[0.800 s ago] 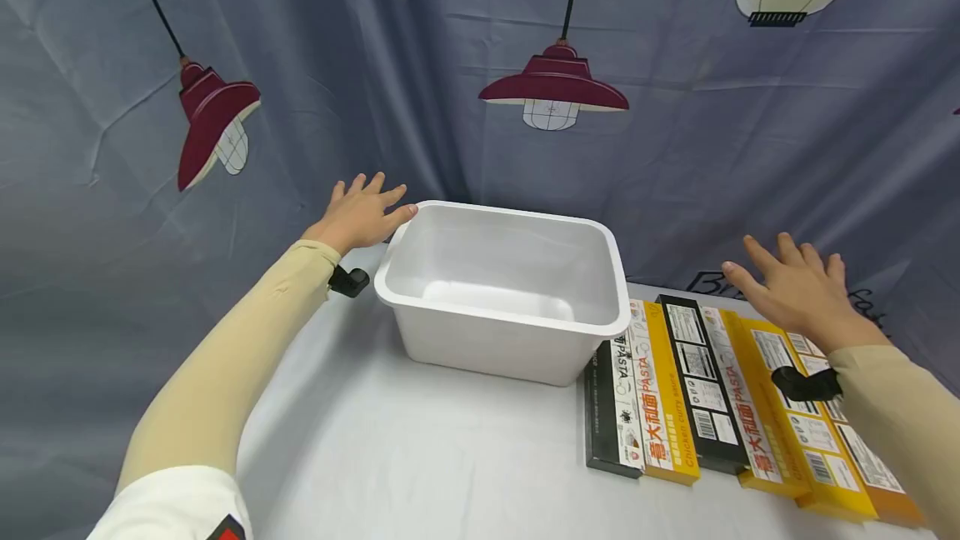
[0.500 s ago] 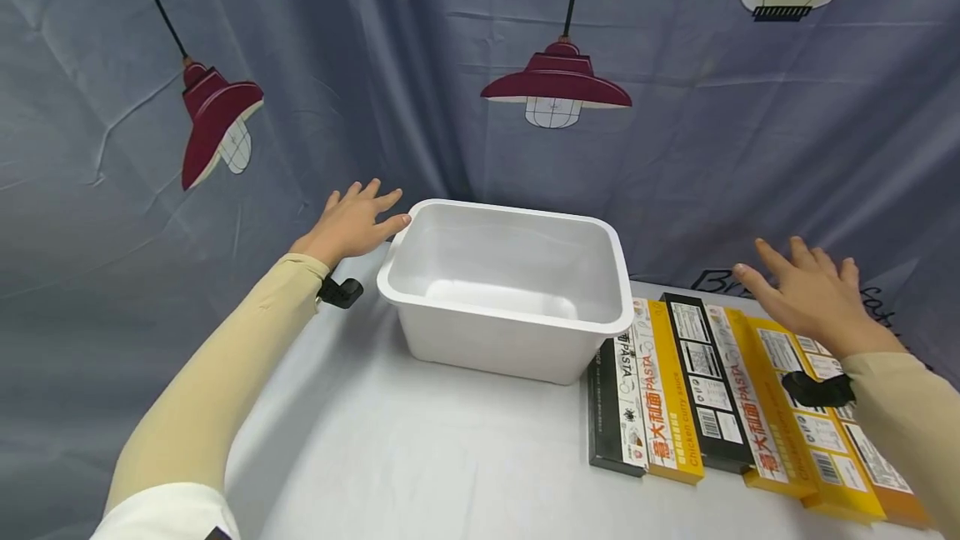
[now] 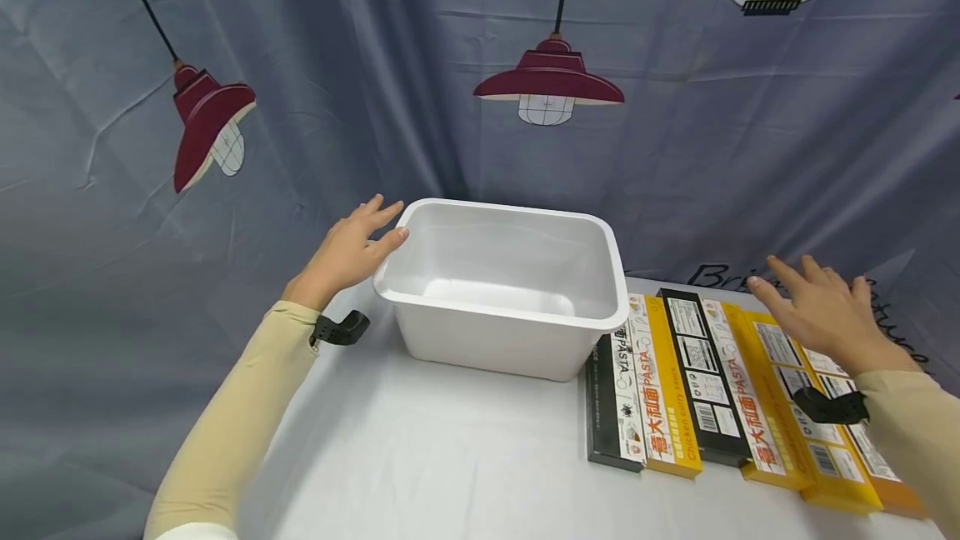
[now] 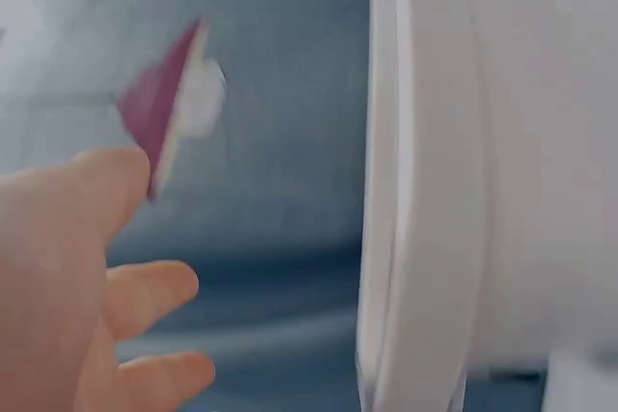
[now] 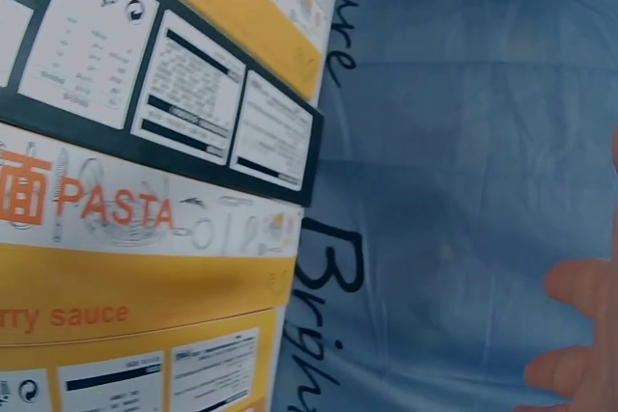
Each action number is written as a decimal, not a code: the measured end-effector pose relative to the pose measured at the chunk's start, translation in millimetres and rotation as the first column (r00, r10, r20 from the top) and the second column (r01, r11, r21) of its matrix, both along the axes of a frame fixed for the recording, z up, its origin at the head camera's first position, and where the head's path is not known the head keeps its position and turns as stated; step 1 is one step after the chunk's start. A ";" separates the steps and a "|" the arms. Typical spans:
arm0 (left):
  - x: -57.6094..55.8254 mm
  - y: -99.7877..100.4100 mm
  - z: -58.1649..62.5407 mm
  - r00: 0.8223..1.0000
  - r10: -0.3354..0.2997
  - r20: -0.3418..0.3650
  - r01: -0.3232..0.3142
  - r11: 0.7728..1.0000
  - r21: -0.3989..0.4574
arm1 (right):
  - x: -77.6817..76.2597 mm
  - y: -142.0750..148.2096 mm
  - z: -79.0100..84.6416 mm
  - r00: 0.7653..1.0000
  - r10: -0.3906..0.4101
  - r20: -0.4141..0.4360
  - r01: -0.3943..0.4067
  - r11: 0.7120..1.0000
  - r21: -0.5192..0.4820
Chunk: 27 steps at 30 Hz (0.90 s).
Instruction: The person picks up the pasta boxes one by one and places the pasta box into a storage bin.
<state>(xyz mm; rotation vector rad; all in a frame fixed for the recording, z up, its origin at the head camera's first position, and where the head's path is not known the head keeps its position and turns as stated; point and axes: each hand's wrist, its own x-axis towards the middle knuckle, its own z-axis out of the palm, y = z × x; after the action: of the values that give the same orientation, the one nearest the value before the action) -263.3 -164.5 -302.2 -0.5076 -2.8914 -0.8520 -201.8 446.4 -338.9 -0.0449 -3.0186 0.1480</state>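
Observation:
A white plastic tub [image 3: 472, 340] stands on the white table, its inside showing nothing. Fingers spread, my left hand [image 3: 347, 252] hovers at the tub's left rim, the thumb overlapping that rim in the head view. In the left wrist view a gap shows between the left hand [image 4: 58, 277] and the tub wall [image 4: 435, 180]. My right hand [image 3: 825, 315] hangs with straight, spread fingers above the far end of a row of pasta boxes. A black pasta box [image 3: 705, 373] and a yellow pasta box [image 3: 660, 390] lie in that row. The right wrist view shows the right fingertips [image 5: 579, 287] apart from the boxes.
Several more boxes, such as the yellow one [image 3: 832, 465] at the right, lie side by side on the table [image 3: 450, 457]. A grey curtain [image 3: 390, 90] printed with red lamps hangs close behind the tub and boxes.
My left hand has come slightly lower and nearer, along the tub's left side. My right hand has shifted right and a little down. The tub and boxes have stayed in place.

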 end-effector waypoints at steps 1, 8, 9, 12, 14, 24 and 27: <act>6.4 4.8 -0.4 1.000 -0.005 -0.028 0.005 1.000 0.004 | 0.7 1.3 -1.7 1.000 -0.001 0.003 0.001 1.000 0.001; 48.5 45.0 -9.8 0.975 -0.015 -0.221 0.011 1.000 -0.015 | 7.2 7.7 -11.7 1.000 -0.014 0.019 0.014 1.000 0.003; 52.7 50.1 -12.4 0.971 -0.015 -0.238 0.011 1.000 -0.021 | 7.9 8.5 -12.8 1.000 -0.013 0.018 0.013 1.000 0.001; 62.3 63.1 -22.2 0.962 -0.017 -0.274 0.008 0.999 -0.033 | 9.9 10.4 -16.8 1.000 -0.012 0.015 0.013 1.000 -0.004; 67.5 69.8 -29.4 0.956 -0.019 -0.293 0.007 0.999 -0.043 | 11.1 10.8 -19.5 1.000 -0.016 0.013 0.016 1.000 -0.006; 79.3 84.7 -53.6 0.928 -0.004 -0.373 -0.011 0.999 -0.038 | 14.7 11.3 -24.6 0.999 -0.037 0.011 0.037 0.999 -0.008; 78.7 86.5 -56.4 0.927 -0.009 -0.374 -0.004 0.999 -0.033 | 15.6 12.6 -25.9 0.999 -0.032 0.012 0.032 0.999 -0.011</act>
<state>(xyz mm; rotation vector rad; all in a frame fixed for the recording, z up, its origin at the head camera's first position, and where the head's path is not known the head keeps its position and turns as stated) -184.5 -77.9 -358.5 -0.6024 -2.5572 -0.6261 -186.2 459.0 -364.8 -0.0947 -3.0269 0.1618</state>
